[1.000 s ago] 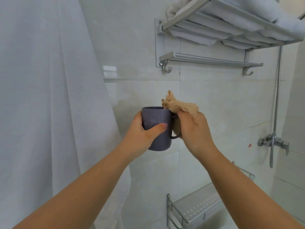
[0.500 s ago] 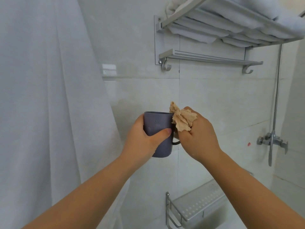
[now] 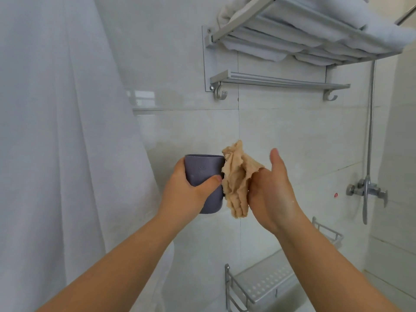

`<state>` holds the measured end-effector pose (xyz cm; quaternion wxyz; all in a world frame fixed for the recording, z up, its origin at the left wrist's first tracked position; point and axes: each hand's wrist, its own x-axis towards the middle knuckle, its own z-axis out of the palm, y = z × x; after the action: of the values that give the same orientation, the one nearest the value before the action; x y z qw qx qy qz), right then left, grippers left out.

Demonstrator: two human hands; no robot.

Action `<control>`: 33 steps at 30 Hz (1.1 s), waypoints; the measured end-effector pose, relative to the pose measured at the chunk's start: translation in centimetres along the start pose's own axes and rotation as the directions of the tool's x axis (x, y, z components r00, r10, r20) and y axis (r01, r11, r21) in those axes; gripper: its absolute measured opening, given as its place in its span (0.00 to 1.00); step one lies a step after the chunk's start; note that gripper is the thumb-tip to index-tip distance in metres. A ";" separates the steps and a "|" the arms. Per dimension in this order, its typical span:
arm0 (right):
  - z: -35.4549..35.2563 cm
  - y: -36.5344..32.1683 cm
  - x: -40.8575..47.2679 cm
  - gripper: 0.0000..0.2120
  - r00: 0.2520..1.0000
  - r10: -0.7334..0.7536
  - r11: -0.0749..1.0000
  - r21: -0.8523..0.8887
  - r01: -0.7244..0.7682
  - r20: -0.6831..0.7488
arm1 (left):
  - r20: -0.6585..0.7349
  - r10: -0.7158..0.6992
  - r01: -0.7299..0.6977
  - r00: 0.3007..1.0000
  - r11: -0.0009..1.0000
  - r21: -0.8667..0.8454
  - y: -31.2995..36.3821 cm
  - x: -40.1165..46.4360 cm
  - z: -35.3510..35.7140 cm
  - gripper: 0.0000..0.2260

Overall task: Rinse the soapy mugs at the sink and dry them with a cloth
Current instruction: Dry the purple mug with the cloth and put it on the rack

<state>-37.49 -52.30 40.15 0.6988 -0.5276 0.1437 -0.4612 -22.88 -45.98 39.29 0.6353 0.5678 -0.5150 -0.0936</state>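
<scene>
A grey-purple mug is held upright in front of the tiled wall, and my left hand grips it round its body with the thumb across the front. A crumpled beige cloth hangs against the mug's right side, covering the handle. My right hand presses the cloth to the mug from the right. Its thumb points straight up, clear of the cloth, and its fingers are hidden behind the cloth. No sink is in view.
A white shower curtain hangs at the left. Above, a metal towel rack carries folded white towels. A shower mixer tap is on the right wall, and a perforated metal shelf sits below my hands.
My right hand has let go of its bunched grip; the thumb lifted and the cloth spread down the mug's right side. The mug and both hands sit slightly lower in view.
</scene>
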 end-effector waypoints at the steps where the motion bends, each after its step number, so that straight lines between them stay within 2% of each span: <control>1: 0.1 -0.1 -0.1 0.27 1.000 -0.022 1.000 0.004 0.022 -0.008 | 0.002 -0.033 0.033 0.999 0.999 -0.033 0.2 0.1 0.0 0.18; 3: 0.1 0.1 0.0 0.12 0.986 -0.155 0.968 -0.206 0.140 -0.055 | 0.009 -0.076 0.076 0.997 0.993 -0.089 0.6 0.4 -0.1 0.16; 6: -0.2 0.0 0.4 0.21 0.948 -0.318 0.820 -0.508 0.265 -0.018 | 0.021 -0.108 0.110 0.994 0.989 -0.096 1.3 0.6 -0.3 0.21; 7: -0.3 -0.3 0.5 0.19 0.946 -0.325 0.787 -0.553 0.274 0.007 | 0.037 -0.129 0.132 0.991 0.985 -0.107 1.4 0.6 -0.4 0.23; 10: -0.3 -1.4 0.9 0.03 0.955 -0.274 0.739 -0.610 0.284 0.112 | 0.129 -0.166 0.189 0.978 0.963 -0.193 1.9 0.7 -0.8 0.29; 13: 0.7 -1.7 1.6 0.13 0.936 -0.332 0.650 -0.690 0.318 0.119 | 0.281 -0.118 0.188 0.952 0.954 -0.234 1.9 0.9 -0.4 0.25; 15: 1.5 -1.9 1.8 0.15 0.904 -0.419 0.612 -0.708 0.353 0.088 | 0.263 -0.095 0.165 0.960 0.952 -0.259 1.9 0.9 0.0 0.26; 17: 2.0 -1.5 2.2 0.18 0.873 -0.488 0.605 -0.716 0.347 0.010 | 0.172 -0.078 0.123 0.982 0.956 -0.266 2.0 0.9 0.6 0.32; 20: 2.7 0.0 2.6 0.19 0.855 -0.496 0.738 -0.594 0.321 -0.154 | 0.004 -0.096 0.094 0.995 0.964 -0.248 2.5 0.7 1.3 0.29; 24: 3.4 1.6 2.3 0.11 0.905 -0.402 0.841 -0.447 0.305 -0.138 | -0.076 -0.271 0.235 0.960 0.921 -0.311 2.7 0.7 1.3 0.27; 26: 3.6 1.8 1.7 0.04 0.922 -0.373 0.860 -0.410 0.303 -0.100 | -0.043 -0.355 0.316 0.934 0.874 -0.368 2.6 0.9 0.8 0.24; 28: 3.4 1.7 1.4 0.08 0.918 -0.393 0.839 -0.431 0.333 -0.054 | 0.028 -0.388 0.367 0.921 0.844 -0.391 2.7 0.8 0.4 0.24; 31: 3.3 0.2 1.5 0.06 0.903 -0.428 0.778 -0.523 0.347 -0.039 | 0.121 -0.318 0.340 0.940 0.865 -0.369 2.8 0.5 0.2 0.15; 33: 3.1 -0.7 1.6 0.11 0.909 -0.415 0.775 -0.542 0.326 -0.046 | 0.160 -0.268 0.310 0.950 0.875 -0.371 3.1 0.4 0.1 0.18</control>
<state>-34.80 -51.72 42.46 0.4097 -0.6755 0.2131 -0.5748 -24.28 -45.26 42.04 0.6870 0.4943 -0.4274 -0.3179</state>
